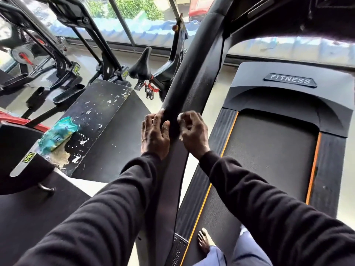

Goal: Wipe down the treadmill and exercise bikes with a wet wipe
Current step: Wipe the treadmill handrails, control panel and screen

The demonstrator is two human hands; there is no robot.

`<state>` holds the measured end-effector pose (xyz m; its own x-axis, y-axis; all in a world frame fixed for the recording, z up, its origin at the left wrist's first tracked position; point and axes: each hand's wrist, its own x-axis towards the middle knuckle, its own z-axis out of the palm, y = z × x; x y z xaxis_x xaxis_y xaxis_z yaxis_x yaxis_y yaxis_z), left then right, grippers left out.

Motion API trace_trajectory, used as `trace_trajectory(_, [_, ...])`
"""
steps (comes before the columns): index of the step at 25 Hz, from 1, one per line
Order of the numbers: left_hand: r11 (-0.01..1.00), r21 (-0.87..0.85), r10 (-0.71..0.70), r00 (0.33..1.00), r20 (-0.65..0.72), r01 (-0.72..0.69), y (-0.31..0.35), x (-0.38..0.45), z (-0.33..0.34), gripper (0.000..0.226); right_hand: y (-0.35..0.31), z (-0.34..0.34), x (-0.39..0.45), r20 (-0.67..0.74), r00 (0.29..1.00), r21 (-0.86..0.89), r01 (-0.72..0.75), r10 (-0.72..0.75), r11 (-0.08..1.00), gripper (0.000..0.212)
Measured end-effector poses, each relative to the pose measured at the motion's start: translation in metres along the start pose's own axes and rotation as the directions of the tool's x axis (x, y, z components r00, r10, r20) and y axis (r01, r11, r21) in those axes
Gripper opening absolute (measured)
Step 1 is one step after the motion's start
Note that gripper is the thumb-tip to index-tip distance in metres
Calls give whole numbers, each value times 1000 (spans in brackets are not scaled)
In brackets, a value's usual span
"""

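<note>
Left hand (154, 134) lies flat against the treadmill upright (189, 73); just right, right hand (193, 131) pinches a wet wipe (180, 117).

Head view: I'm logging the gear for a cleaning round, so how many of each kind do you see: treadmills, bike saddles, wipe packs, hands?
Treadmill: 1
Bike saddle: 1
Wet wipe pack: 1
Hands: 2, left hand and right hand, both at the treadmill's handrail
Total: 5
</note>
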<state>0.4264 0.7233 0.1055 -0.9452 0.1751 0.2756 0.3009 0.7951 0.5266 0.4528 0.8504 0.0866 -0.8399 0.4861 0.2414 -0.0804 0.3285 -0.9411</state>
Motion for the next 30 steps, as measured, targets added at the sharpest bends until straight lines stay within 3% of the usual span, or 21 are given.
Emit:
trace_trajectory(3, [1000,-6,9,1000,-12,-9,0,1,1,45,7,1,-64,231,954,-6,197,-191,980,13])
trace_trajectory(5, [1000,-3,16,1000,-12,-16,0,3,1,44,14,-4,-64,298,922,-10,264,-249,965,15])
trace_trajectory(8, [1000,4,10,1000,-3,-10,-1,4,0,46,6,-1,-24,75,993,-28,94,-91,995,12])
trace_trajectory(10, [1000,0,12,1000,0,-12,-1,4,0,47,1,6,-25,-20,1000,-16,-6,6,1000,12])
trace_trajectory(11, [1000,-4,15,1000,-3,-15,-1,3,0,46,0,11,-40,-2,1000,-16,-1,1,1000,12])
trace_trajectory(15, [999,-14,44,999,-28,-45,-14,-17,-3,46,2,7,-108,285,950,-17,138,-128,990,11])
trace_trajectory(17, [999,-7,41,999,-32,-41,-22,-31,-6,47,2,5,-89,209,970,-13,131,-125,991,11])
trace_trajectory(20, [999,8,39,999,-29,-39,-30,-52,-9,48,-4,11,-60,-18,1000,-10,-5,5,1000,10])
trace_trajectory(22, [999,18,34,999,-27,-33,-33,-62,-10,50,-3,17,-75,-8,1000,-8,-8,8,1000,12])
trace_trajectory(26, [1000,7,-13,1000,-13,13,-34,-64,-12,50,1,15,-123,230,969,-59,102,-86,993,14])
trace_trajectory(30, [1000,8,10,1000,-26,-10,-36,-66,-11,50,-6,12,-75,24,1000,-40,-16,17,999,8])
